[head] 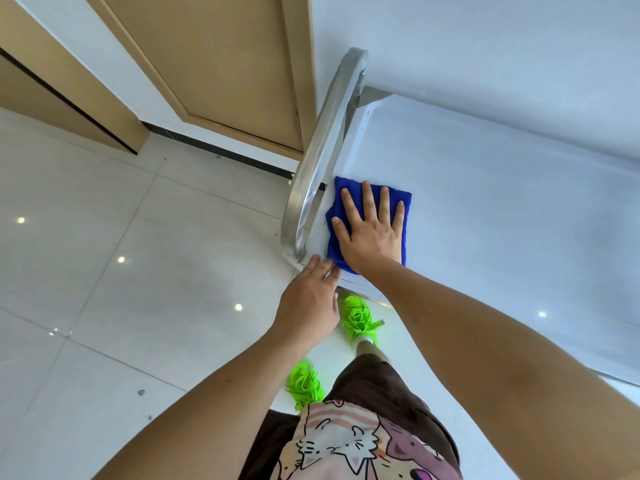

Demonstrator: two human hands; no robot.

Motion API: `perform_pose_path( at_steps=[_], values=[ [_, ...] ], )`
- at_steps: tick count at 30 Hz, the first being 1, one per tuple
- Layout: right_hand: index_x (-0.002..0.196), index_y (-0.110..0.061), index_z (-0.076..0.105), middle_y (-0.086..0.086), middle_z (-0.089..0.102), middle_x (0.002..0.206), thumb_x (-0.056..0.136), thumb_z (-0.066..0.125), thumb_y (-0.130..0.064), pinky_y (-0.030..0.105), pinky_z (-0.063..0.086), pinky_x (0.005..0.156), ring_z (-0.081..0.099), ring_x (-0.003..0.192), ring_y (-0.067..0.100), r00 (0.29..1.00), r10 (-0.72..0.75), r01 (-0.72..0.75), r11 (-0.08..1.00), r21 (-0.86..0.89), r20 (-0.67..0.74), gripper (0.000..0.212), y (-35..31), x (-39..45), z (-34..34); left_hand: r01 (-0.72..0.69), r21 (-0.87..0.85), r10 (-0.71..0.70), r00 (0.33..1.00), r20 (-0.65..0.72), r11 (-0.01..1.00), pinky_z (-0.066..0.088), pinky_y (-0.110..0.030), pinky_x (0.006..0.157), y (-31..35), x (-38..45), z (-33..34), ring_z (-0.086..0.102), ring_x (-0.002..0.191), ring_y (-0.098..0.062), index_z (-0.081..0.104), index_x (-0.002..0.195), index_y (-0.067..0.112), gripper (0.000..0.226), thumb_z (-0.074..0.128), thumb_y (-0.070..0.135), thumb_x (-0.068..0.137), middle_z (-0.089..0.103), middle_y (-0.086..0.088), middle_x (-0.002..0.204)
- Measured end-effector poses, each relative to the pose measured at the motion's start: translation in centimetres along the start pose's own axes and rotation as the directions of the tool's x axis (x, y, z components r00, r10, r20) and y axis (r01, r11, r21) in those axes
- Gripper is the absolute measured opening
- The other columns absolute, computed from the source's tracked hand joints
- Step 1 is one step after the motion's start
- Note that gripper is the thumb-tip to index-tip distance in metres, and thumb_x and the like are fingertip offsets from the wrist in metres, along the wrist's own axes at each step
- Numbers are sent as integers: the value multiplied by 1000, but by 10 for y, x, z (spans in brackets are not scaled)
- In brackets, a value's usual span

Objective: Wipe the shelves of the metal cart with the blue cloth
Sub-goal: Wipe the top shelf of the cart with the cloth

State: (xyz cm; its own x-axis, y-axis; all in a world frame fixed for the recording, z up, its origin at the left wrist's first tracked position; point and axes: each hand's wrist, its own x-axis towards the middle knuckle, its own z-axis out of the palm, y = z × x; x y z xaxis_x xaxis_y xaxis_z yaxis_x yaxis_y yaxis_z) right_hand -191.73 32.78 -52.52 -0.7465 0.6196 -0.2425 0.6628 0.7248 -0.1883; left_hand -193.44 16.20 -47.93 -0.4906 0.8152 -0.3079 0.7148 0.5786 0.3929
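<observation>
The metal cart's top shelf (502, 209) is a pale, shiny tray filling the right half of the view. A folded blue cloth (334, 233) lies on its near left corner, beside the curved steel handle (322, 150). My right hand (372, 230) presses flat on the cloth with fingers spread. My left hand (310, 299) rests at the shelf's near left corner edge, fingers apart, touching the rim just left of the cloth and holding nothing.
A tan wooden door (221, 60) and a white wall stand behind the cart. Glossy white floor tiles (104, 254) spread to the left. My bright green shoes (360, 317) stand on the floor right under the shelf's near edge.
</observation>
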Motion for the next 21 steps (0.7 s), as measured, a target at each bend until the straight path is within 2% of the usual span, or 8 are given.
perform_pose_path(
  at_steps=[2, 5, 9, 11, 14, 16, 19, 21],
  values=[
    [160, -42, 2, -2, -1, 171, 99, 8, -66, 55, -15, 120, -12, 155, 30, 1000, 11, -11, 1000, 10, 5, 65, -2, -17, 3, 20, -57, -20, 1000, -2, 998, 36, -31, 110, 1, -4, -3, 29, 145, -19, 50, 140, 13, 45, 47, 14, 94, 43, -1, 149],
    [159, -43, 0, -3, -4, 170, 97, 4, -66, 55, -16, 120, -14, 155, 29, 1000, 20, -20, 1000, 8, 14, 66, -3, -42, 8, 67, -126, -72, 997, -36, 990, 49, -35, 86, 4, 0, -16, 59, 107, -27, 65, 109, 9, 30, 53, 6, 81, 61, -5, 116],
    [159, -43, -5, -4, -11, 169, 96, -2, -66, 54, -19, 118, -19, 154, 29, 998, 59, -60, 998, 23, 35, 67, -7, -70, 12, 95, -138, -110, 988, -106, 986, 49, -40, 74, 7, 11, -30, 61, 85, -31, 62, 97, 10, 14, 52, 6, 87, 62, -8, 99],
    [158, -42, -10, -3, -17, 168, 96, 0, -63, 56, -21, 117, -22, 152, 31, 996, 74, -74, 997, 6, 48, 66, -16, -79, 17, 83, -155, -111, 977, -180, 984, 51, -37, 72, 10, 12, -31, 62, 84, -30, 62, 98, 12, 15, 50, 8, 90, 63, -7, 99],
    [157, -37, -18, 2, -22, 168, 98, 30, -58, 61, -17, 116, -27, 150, 36, 997, 30, -27, 999, -32, 71, 79, -31, -81, 24, 44, -174, -86, 967, -238, 984, 49, -31, 78, 13, 15, -32, 63, 94, -25, 64, 109, 14, 23, 51, 8, 91, 65, -4, 111],
    [155, -37, -20, 2, -23, 167, 96, 41, -57, 62, -15, 117, -28, 150, 36, 996, -2, 5, 1000, -27, 84, 88, -32, -76, 23, 32, -168, -74, 965, -250, 985, 49, -31, 85, 14, 19, -35, 61, 104, -23, 63, 113, 14, 26, 51, 7, 91, 64, -4, 117],
    [156, -39, -18, 2, -19, 168, 95, 43, -57, 61, -11, 119, -25, 151, 34, 995, -63, 64, 998, -18, 72, 89, -20, -65, 18, 10, -164, -54, 962, -268, 986, 51, -33, 91, 17, 28, -40, 59, 110, -22, 63, 118, 13, 30, 51, 7, 91, 64, -4, 121],
    [157, -40, -16, 1, -17, 169, 96, 36, -60, 60, -11, 119, -23, 152, 33, 996, -59, 60, 998, -10, 68, 82, -11, -53, 13, -11, -173, -40, 956, -290, 985, 52, -33, 89, 19, 34, -42, 60, 107, -21, 64, 118, 12, 30, 51, 6, 91, 65, -4, 118]
  ],
)
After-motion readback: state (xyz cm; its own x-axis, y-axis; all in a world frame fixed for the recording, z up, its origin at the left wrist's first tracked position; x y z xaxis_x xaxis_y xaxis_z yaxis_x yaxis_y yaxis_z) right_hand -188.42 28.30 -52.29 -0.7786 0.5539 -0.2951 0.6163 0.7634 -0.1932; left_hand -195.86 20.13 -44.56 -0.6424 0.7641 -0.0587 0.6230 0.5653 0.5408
